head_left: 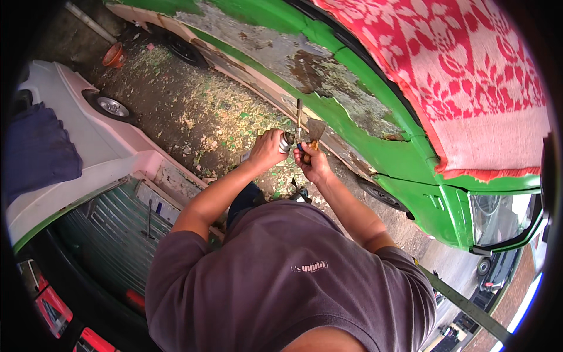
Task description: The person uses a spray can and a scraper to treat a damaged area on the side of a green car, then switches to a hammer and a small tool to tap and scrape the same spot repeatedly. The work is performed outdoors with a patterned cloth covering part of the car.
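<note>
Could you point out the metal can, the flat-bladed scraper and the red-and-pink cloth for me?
Metal can [284,145]: head view, on its exposed silvery end.
Scraper [316,128]: head view, on its flat blade.
Red-and-pink cloth [469,73]: head view, on its patterned middle.

Bare forearms [353,204] reach from near to far, converging; left hand [268,149] curled in grip, right hand [315,165] clenched just beside, exact pose hard to tell.

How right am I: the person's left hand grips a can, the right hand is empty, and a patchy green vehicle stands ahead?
One slip: the right hand isn't empty. The head view shows it holding a flat-bladed, yellowish-handled tool. Otherwise, the left hand does grip a can, and the patchy green vehicle stands ahead.
</note>
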Motion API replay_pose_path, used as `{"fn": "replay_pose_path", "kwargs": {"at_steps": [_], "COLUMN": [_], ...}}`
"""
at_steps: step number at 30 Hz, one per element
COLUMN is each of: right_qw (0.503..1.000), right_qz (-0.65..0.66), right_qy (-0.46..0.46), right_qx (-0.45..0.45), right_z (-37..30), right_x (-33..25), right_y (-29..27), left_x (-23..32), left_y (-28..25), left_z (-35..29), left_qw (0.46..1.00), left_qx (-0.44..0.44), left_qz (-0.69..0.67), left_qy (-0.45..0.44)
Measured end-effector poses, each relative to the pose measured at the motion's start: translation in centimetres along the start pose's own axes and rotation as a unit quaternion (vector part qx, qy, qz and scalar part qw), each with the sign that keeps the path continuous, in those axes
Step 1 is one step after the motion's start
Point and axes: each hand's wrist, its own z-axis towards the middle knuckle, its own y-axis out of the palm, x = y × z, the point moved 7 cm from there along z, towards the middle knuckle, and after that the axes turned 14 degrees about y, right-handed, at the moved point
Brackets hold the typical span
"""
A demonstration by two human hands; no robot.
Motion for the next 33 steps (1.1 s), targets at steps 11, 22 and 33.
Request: {"fn": "replay_pose_path", "kwargs": {"at_steps": [11, 22, 33], "right_qw": [0.984, 0.929, 0.812], "right_qz": [-0.170, -0.353, -0.527], "right_qy": [0.045, 0.082, 0.154], "right_qx": [-0.040, -0.073, -0.199], "right_z": [6.6, 11.7, 17.3], "right_x": [2.5, 2.7, 7.0], "right_y": [15.3, 24.6, 35.6], "left_x": [-11.8, -18.6, -16.2], "left_y": [-11.2, -17.6, -22.3], "left_z": [-3.8, -10.6, -22.7], "left_qw": [0.996, 0.947, 0.770], "left_qx": [0.027, 0.139, 0.407], "left_qz": [0.032, 0.070, 0.098], "left_qy": [-0.080, -0.281, -0.481]}}
